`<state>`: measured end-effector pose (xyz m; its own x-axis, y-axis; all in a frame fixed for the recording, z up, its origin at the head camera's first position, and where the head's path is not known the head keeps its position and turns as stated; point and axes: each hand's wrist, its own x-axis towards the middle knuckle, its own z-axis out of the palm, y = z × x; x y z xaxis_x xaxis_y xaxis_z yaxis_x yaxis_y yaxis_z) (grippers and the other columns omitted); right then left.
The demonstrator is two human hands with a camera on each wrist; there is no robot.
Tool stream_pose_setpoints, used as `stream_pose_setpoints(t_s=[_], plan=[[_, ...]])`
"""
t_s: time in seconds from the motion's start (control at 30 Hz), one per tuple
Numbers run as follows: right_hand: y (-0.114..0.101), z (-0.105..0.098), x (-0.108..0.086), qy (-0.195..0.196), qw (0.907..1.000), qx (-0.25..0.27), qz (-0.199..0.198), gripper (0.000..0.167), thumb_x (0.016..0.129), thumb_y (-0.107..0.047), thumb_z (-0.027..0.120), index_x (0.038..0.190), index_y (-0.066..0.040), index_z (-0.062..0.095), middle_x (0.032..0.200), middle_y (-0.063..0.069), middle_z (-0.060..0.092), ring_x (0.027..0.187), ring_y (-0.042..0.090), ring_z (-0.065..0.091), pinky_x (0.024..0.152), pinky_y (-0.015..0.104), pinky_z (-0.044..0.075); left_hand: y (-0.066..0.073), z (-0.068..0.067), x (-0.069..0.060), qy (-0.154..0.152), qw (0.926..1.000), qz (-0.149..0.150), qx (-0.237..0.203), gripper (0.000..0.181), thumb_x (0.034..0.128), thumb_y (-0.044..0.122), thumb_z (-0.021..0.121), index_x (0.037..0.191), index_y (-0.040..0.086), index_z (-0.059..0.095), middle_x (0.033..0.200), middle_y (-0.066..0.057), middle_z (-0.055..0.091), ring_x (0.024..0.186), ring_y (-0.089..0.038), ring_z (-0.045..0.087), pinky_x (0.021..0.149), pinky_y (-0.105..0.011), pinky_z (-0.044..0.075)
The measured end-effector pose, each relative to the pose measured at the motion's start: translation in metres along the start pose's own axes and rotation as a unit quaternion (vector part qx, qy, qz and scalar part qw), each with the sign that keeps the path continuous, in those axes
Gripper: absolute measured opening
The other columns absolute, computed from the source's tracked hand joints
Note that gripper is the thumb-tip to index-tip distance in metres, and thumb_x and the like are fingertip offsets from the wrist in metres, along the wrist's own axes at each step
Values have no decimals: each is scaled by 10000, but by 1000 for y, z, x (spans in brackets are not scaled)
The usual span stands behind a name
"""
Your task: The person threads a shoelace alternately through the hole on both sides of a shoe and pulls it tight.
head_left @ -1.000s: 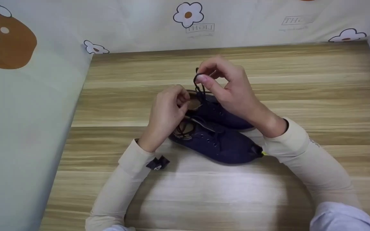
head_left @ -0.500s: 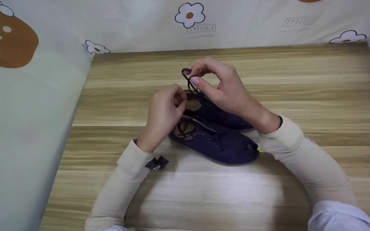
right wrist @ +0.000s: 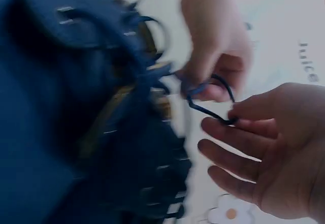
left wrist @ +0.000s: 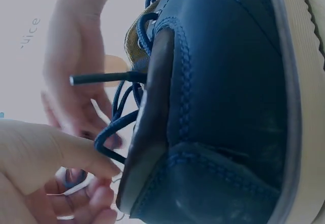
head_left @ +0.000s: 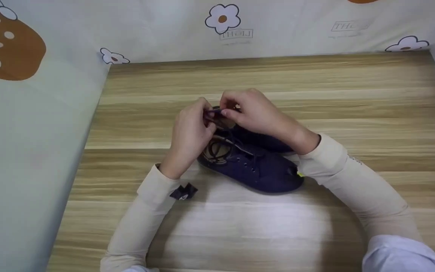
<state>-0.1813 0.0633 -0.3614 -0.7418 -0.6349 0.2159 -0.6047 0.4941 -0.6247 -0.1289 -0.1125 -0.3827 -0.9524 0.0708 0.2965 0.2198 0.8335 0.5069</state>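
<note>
Two navy lace-up shoes lie side by side on the wooden surface: the near shoe [head_left: 266, 173] and the far shoe [head_left: 263, 139], partly covered by the right arm. My right hand [head_left: 255, 111] pinches a dark shoelace [right wrist: 209, 111] between thumb and index finger, its other fingers loosely spread. Opposite it, my left hand [head_left: 193, 130] pinches the same lace with curled fingers, above the shoe openings. A small loop of lace spans the two hands in the right wrist view. A loose lace end [left wrist: 101, 78] sticks out by a shoe collar in the left wrist view.
Coiled lace [head_left: 217, 149] lies in the near shoe's opening. A yellow bit [head_left: 300, 174] shows at its toe. A small black piece [head_left: 184, 191] sits at the left cuff. Patterned pale walls [head_left: 164, 34] bound the wooden tabletop [head_left: 145, 83] behind and left.
My right hand has come down and left with the lace, from above the far shoe to beside the left hand's fingertips. The left hand has barely moved.
</note>
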Motion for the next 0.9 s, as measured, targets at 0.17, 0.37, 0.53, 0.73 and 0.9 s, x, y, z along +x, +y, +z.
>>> stream_pose_setpoints(t_s=[0.17, 0.37, 0.53, 0.73, 0.9], plan=[[12, 10, 2, -514, 9922, -999, -536, 147, 928, -83, 608, 1004, -70, 733, 997, 92, 718, 941, 303, 628, 873, 429, 507, -1, 1, -1, -261, 9993, -79, 260, 441, 728, -111, 538, 1130, 71, 556, 988, -96, 629, 887, -286, 581, 757, -419, 489], [20, -5, 1, -605, 9884, -1244, -635, 299, 912, 14, 541, 1117, -92, 732, 1108, 103, 696, 1057, 314, 619, 948, 438, 483, 4, 0, 0, -375, 9988, 157, 256, 465, 702, -159, 493, 1082, 95, 582, 1121, -89, 563, 975, -294, 482, 810, -398, 447], [25, -5, 0, -681, 9875, -1354, -438, 161, 879, -3, 600, 958, -77, 719, 977, 85, 702, 952, 294, 627, 860, 433, 512, 6, 4, 1, -57, 9992, 389, -86, 391, 704, -152, 483, 983, 86, 619, 1050, -83, 602, 929, -297, 494, 855, -388, 433], [21, -8, -2, 523, 9985, 103, -150, 79, 939, -32, 586, 979, -49, 653, 896, 94, 692, 825, 212, 625, 770, 345, 503, 10, 10, 1, -146, 9987, 433, -205, 330, 733, -121, 520, 965, 88, 626, 1016, -66, 629, 931, -271, 523, 855, -377, 444], [16, -16, -6, 1441, 9883, 438, -243, 94, 944, -102, 638, 995, -41, 689, 806, 97, 686, 749, 150, 611, 738, 254, 466, 11, 15, 2, -249, 9981, 521, -206, 288, 762, -101, 532, 960, 86, 627, 997, -61, 643, 957, -268, 548, 862, -379, 452]])
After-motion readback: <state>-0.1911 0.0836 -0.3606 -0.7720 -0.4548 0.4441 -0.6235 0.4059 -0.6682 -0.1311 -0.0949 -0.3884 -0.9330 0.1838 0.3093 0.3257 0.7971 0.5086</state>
